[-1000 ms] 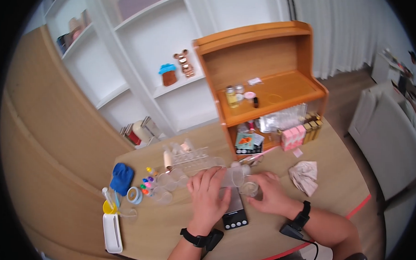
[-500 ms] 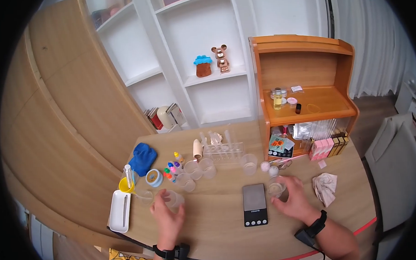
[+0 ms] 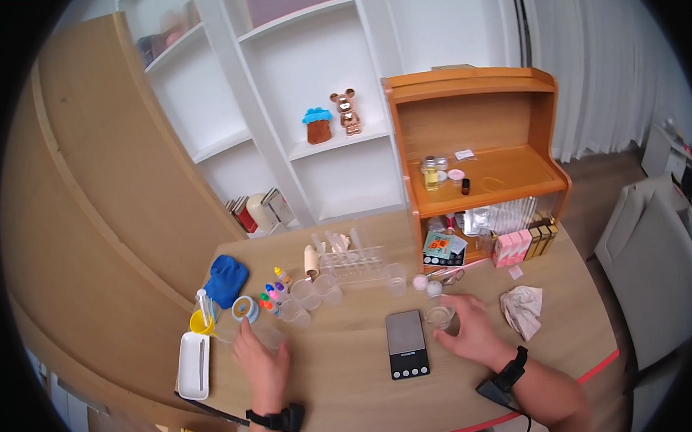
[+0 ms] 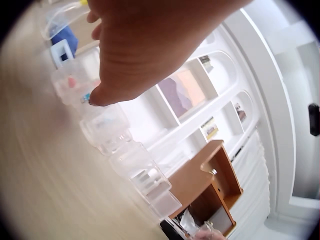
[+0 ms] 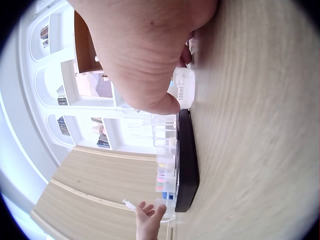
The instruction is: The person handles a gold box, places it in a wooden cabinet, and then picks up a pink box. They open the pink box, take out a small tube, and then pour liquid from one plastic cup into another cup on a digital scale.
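In the head view my left hand (image 3: 261, 367) is over the table's left part, fingers and thumb spread beside a clear plastic cup (image 3: 271, 337). The left wrist view shows the thumb near a clear cup (image 4: 70, 86); the fingers' far side is hidden. My right hand (image 3: 476, 333) holds a small clear cup (image 3: 439, 318) between thumb and fingers, right of a black digital scale (image 3: 407, 343). Marks reading 100ml show on this cup (image 5: 185, 89) in the right wrist view, where its base is low by the tabletop.
Several clear cups (image 3: 328, 290) stand near small coloured bottles (image 3: 274, 292) and a test tube rack (image 3: 354, 264). At the left are a blue cloth (image 3: 226, 281) and a white tray (image 3: 193, 366). A wooden shelf (image 3: 476, 135) stands behind; a crumpled cloth (image 3: 522, 313) lies right.
My left hand moved from over the scale to the left with a clear cup, and its fingers are now spread wider beside it. My right hand stays around its cup. The head view has shifted.
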A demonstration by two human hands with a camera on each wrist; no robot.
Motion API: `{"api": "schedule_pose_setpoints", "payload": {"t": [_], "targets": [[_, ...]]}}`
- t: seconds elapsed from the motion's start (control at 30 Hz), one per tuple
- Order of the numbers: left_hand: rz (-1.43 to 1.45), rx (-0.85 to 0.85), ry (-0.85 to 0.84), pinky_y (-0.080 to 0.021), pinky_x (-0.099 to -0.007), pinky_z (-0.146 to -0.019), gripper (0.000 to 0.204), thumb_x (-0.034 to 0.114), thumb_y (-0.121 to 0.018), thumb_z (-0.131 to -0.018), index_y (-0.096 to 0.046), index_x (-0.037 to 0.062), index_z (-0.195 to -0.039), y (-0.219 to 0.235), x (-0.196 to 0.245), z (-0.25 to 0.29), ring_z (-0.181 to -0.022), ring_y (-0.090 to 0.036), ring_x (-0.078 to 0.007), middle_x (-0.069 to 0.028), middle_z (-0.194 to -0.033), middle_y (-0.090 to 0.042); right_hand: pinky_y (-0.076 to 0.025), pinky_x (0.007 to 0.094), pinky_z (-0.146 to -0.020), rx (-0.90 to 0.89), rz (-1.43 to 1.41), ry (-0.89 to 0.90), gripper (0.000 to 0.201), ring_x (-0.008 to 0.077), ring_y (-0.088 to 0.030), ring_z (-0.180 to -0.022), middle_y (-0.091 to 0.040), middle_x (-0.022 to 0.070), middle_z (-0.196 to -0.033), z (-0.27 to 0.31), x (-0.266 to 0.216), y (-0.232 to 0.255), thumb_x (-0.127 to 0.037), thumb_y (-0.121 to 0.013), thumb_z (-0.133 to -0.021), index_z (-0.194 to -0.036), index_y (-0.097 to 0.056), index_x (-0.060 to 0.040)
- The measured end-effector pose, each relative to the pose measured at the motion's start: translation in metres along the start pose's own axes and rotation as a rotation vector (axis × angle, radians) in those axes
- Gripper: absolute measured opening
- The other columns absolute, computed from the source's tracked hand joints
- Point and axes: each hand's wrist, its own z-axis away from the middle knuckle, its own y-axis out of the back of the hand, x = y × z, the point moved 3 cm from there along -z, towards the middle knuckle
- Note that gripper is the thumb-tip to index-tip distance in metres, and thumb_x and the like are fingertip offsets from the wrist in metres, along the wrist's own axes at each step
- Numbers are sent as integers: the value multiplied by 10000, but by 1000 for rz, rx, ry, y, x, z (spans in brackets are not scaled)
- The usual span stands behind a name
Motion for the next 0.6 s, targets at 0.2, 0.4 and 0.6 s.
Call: {"api": "schedule_pose_setpoints", "payload": {"t": [0.2, 0.4, 0.6], "targets": [[314, -159, -273, -461, -514, -1114, 698, 88, -855, -819, -560, 23, -1448, 13, 91, -15, -1299, -568, -432, -213, -1374, -629, -430, 509, -1130, 9, -4, 13, 604, 402, -585, -1290, -670, 173, -1310, 0, -1, 1, -251, -853, -847, -1372, -605, -87], [601, -378, -237, -491, -470, -1108, 674, 158, -885, -830, -585, 7, -1415, -79, 149, -41, -1293, -591, -406, -202, -1338, -671, -426, 517, -1117, 19, -7, 14, 614, 397, -579, -1290, -675, 179, -1288, 1, 4, -3, -290, -834, -851, -1376, -607, -68], [643, -470, -166, -512, -452, -1092, 717, 206, -912, -844, -557, -23, -1423, -121, 171, -38, -1271, -623, -353, -201, -1335, -663, -425, 517, -1120, 7, -1, 1, 625, 405, -575, -1285, -664, 190, -1290, 1, 3, -2, -295, -836, -848, -1379, -604, -63]]}}
